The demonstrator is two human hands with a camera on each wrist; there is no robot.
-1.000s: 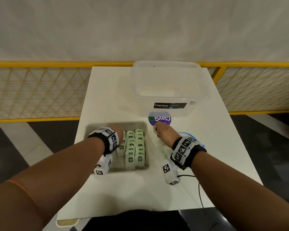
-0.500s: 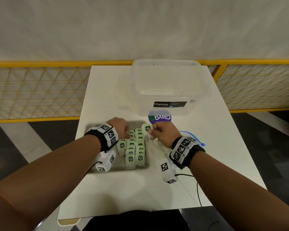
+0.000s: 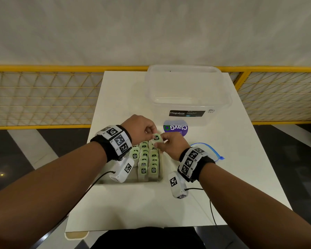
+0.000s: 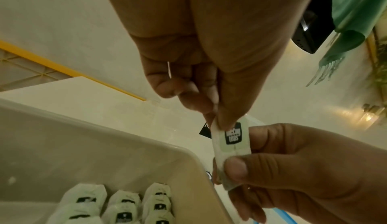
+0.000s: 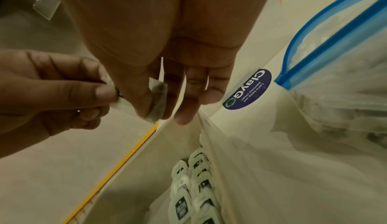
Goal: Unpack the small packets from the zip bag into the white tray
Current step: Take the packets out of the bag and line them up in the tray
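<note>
A small pale-green packet [image 3: 157,138] with a black label hangs over the far right corner of the white tray [image 3: 133,180]. Both hands pinch it: my left hand [image 3: 141,129] holds its far end, my right hand [image 3: 171,145] its near end. The left wrist view shows the packet [image 4: 233,142] between the left thumb and finger above and the right thumb below. The right wrist view shows the packet [image 5: 156,101] against the right thumb. Several packets [image 3: 147,161] stand in rows in the tray. The zip bag [image 3: 209,150] with a blue seal lies right of the tray, mostly behind my right wrist.
A clear plastic box [image 3: 187,94] stands at the back of the white table [image 3: 232,159], with a round purple sticker [image 3: 175,128] in front of it. A yellow railing [image 3: 43,97] runs behind the table. Cables trail from the wrist cameras toward the front edge.
My right hand carried a packet from beside the sticker leftward over the tray. My left hand rose out of the tray and took the packet's other end.
</note>
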